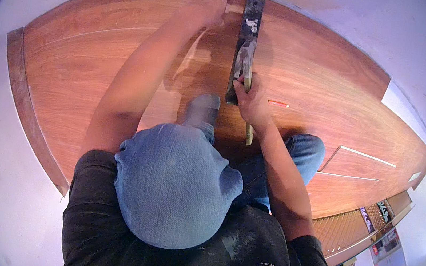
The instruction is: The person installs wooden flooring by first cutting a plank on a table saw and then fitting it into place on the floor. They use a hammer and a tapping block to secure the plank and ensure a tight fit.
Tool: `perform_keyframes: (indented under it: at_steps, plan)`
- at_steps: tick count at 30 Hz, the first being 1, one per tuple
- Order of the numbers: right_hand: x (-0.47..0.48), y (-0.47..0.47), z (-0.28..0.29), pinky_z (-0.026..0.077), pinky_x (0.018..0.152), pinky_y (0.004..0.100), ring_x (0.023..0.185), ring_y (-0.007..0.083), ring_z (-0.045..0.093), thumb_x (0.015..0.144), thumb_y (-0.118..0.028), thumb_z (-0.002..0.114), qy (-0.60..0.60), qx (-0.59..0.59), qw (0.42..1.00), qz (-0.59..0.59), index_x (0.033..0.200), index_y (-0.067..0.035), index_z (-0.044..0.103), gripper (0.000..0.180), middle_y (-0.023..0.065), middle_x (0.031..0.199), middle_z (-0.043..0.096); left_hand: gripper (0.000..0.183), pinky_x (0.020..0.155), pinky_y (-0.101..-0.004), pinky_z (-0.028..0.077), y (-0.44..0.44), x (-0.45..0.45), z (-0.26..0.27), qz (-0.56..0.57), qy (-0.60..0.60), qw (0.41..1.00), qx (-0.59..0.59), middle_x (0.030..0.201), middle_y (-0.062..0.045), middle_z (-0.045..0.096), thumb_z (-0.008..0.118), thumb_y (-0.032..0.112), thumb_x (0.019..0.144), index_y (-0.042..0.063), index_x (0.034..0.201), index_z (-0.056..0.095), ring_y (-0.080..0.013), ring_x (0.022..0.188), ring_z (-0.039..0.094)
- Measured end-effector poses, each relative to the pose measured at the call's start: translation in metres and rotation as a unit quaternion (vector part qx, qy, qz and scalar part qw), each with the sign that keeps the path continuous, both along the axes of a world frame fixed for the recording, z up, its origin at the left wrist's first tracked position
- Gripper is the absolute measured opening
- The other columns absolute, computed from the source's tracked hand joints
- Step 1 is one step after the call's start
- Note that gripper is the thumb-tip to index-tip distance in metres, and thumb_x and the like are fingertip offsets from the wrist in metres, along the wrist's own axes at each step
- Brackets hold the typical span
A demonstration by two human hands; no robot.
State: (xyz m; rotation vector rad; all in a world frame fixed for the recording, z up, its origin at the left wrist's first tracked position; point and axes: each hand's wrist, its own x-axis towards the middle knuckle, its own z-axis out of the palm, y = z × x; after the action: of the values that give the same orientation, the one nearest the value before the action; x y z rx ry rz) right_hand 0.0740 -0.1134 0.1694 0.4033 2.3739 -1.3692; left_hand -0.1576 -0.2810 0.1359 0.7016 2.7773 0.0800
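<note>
My left hand (209,1) lies with its fingers against the wood skirting board (323,34) at the foot of the wall. It holds nothing. In my right hand (253,100) is a hammer with a pale wooden handle (249,134), gripped close below its worn grey head (244,58). Beneath the hammer a dark flat bar (253,9) runs from the skirting board back towards me. The bar has a hole near its far end and white smears on top. Whether the hammer head touches it, I cannot tell. A red pencil (278,103) lies right of my right hand.
Wood-look flooring (85,63) spreads around me. To the right lie loose boards with pale edges (367,156). Another skirting piece (26,92) runs along the left wall. My bent knee (178,181) and foot (204,107) are close below my arms. Lattice-patterned panels (345,231) stand at lower right.
</note>
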Motion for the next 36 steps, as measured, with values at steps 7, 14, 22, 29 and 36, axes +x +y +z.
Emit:
perform_keyframes:
  at_steps: [7,14,22,29,36]
  plan:
    - [0.004,-0.004,-0.011,0.051,0.076,0.0566,0.094,0.0553,0.064,0.098,-0.018,0.066,0.054,0.023,0.998,0.020,0.112,0.000,0.054,0.026,0.0327,0.095,0.067,0.068,0.121,-0.0537,0.026,0.037,0.001,-0.029,0.013,0.043,0.993,0.112,0.160,-0.013,0.043,0.053,0.056,0.101,0.018,0.156,0.042,-0.0301,0.152,0.033]
    - [0.003,-0.011,-0.006,0.050,0.076,0.0596,0.095,0.0585,0.062,0.100,-0.018,0.064,-0.015,-0.001,1.000,-0.006,0.113,0.000,0.052,0.025,0.0358,0.096,0.065,0.072,0.118,-0.0604,0.024,0.052,0.014,-0.029,0.044,0.118,0.990,0.069,0.160,-0.013,0.041,0.052,0.065,0.098,0.023,0.156,0.044,-0.0344,0.150,0.034]
    - [0.009,-0.009,-0.031,0.049,0.079,0.0599,0.097,0.0575,0.060,0.098,-0.022,0.067,-0.027,0.026,0.999,-0.003,0.110,0.001,0.053,0.029,0.0355,0.099,0.063,0.075,0.110,-0.0651,0.034,0.049,0.005,-0.013,0.042,0.029,0.995,0.089,0.152,-0.012,0.046,0.063,0.062,0.092,0.022,0.154,0.047,-0.0341,0.145,0.040]
    - [0.034,-0.003,-0.034,0.048,0.097,0.0516,0.114,0.0483,0.056,0.097,-0.028,0.069,0.091,0.180,0.977,0.065,0.117,0.003,0.060,0.038,0.0315,0.125,0.057,0.085,0.116,-0.0617,0.030,0.039,0.003,-0.009,0.050,-0.029,0.991,0.117,0.154,-0.017,0.042,0.069,0.056,0.087,0.013,0.156,0.042,-0.0384,0.150,0.032]
    - [0.001,0.072,-0.021,0.056,0.076,0.0501,0.088,0.0465,0.068,0.098,-0.034,0.069,-0.004,0.219,0.972,0.086,0.112,0.000,0.060,0.037,0.0266,0.095,0.069,0.084,0.114,-0.0615,0.032,0.045,-0.001,0.011,0.029,-0.056,0.995,0.074,0.152,-0.017,0.044,0.071,0.055,0.085,0.013,0.153,0.045,-0.0370,0.147,0.035]
